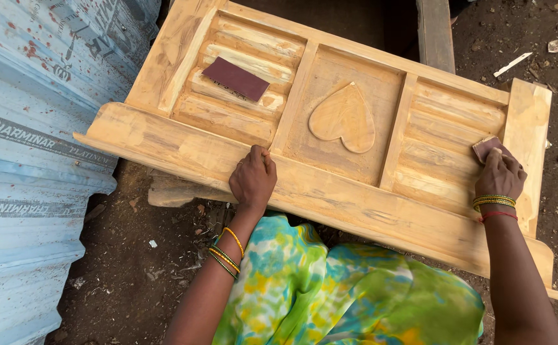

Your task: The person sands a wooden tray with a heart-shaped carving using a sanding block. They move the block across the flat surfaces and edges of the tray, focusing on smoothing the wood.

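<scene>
Maroon sandpaper [486, 147] lies pressed flat under the fingers of the right hand [500, 174], against the ribbed end section of a pale carved wooden panel [349, 191]. Off to the other side, the left hand [253, 181] rests fingers together, palm down, on the panel's near rail, holding nothing. Between the hands sits a raised carved heart [344, 119]. Beyond the left hand, a second sandpaper sheet [236, 78] lies loose on the far ribbed section. Corrugated grey sheeting [30, 160] borders the panel.
</scene>
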